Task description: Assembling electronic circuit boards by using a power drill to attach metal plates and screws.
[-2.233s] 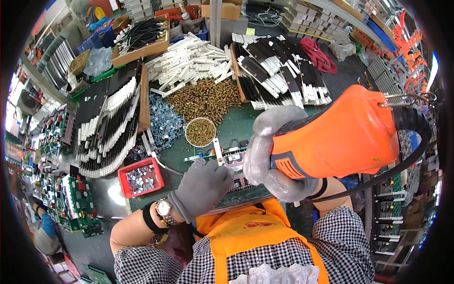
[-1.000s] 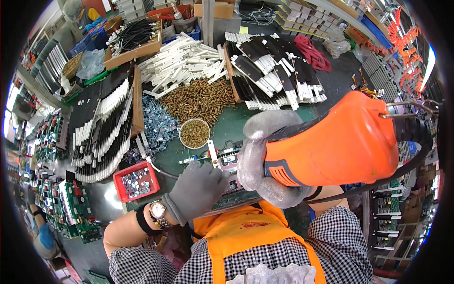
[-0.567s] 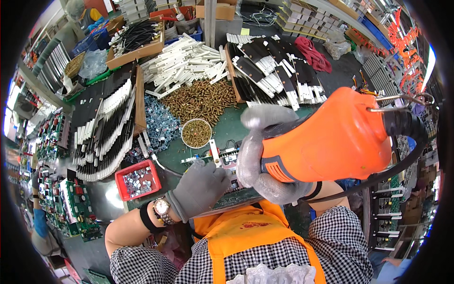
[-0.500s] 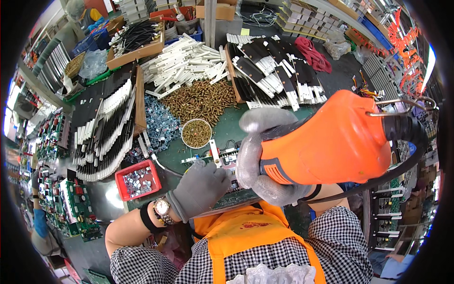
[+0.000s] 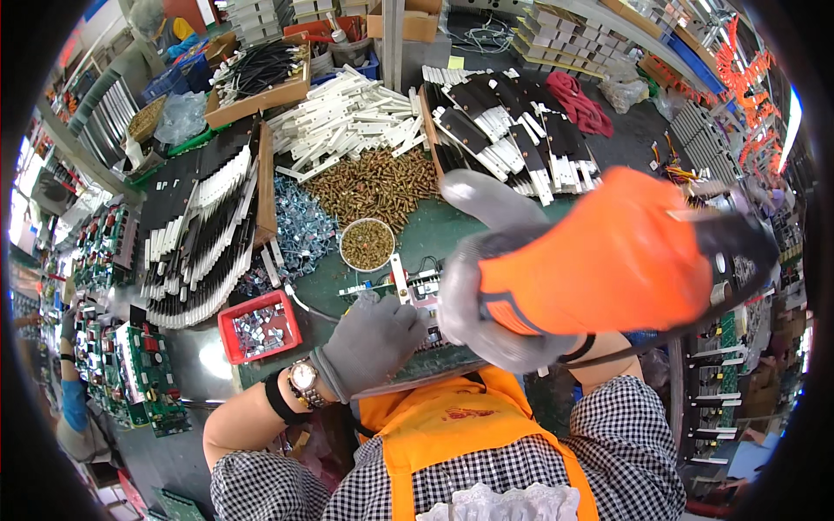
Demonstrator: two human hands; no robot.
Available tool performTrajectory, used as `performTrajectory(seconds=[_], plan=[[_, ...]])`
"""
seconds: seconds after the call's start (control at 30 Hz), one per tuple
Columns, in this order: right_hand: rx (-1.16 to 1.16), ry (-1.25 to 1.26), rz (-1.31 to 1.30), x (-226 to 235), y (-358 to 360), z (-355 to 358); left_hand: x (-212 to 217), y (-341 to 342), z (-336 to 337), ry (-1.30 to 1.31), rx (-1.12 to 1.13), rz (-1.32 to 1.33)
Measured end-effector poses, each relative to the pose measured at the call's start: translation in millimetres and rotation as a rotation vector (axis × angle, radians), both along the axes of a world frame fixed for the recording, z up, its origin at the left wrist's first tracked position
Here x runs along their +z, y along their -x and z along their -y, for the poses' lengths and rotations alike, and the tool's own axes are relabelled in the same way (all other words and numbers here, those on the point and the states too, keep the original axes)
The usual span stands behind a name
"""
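My right hand, in a grey glove, grips a large orange power screwdriver held over a green circuit board on the bench just in front of me. My left hand, also gloved and with a wristwatch on its wrist, rests on the board's left end and presses it down. The tool's tip is hidden behind my right hand. A small round bowl of brass screws stands just beyond the board.
A red tray of metal clips sits to the left. Beyond lie a heap of brass screws, a pile of silver clips, white strips and black-and-white strips. Racks of circuit boards stand at far left.
The orange tool has swung lower and more level across the view, and my right hand has shifted a little with it. My left hand has stayed on the board.
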State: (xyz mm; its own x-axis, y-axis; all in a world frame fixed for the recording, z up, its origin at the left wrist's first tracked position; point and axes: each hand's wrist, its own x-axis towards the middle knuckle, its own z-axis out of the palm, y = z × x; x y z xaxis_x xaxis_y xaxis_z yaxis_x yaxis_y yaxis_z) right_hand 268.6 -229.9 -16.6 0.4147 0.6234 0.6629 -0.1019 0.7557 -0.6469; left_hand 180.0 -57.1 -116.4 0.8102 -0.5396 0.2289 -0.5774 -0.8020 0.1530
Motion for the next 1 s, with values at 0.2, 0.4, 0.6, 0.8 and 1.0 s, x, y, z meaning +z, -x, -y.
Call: performTrajectory(seconds=[0.2, 0.4, 0.6, 0.8, 1.0], plan=[[-0.281, 0.127, 0.235, -1, -42, 63, -7, 7, -4, 0.005, 0.077, 0.027], [-0.668, 1.087, 0.992, -53, -86, 161, 4, 4, 4, -0.034, 0.102, -0.026], [-0.978, 1.407, 0.985, -131, -81, 203, 7, 15, 4, 0.022, 0.17, 0.017], [-0.708, 0.958, 1.304, -79, -25, 156, 9, 73, -1, 0.462, 0.581, 0.128], [-0.831, 0.726, 1.513, -114, -28, 148, -54, 72, 25, 0.785, 0.684, -0.276]])
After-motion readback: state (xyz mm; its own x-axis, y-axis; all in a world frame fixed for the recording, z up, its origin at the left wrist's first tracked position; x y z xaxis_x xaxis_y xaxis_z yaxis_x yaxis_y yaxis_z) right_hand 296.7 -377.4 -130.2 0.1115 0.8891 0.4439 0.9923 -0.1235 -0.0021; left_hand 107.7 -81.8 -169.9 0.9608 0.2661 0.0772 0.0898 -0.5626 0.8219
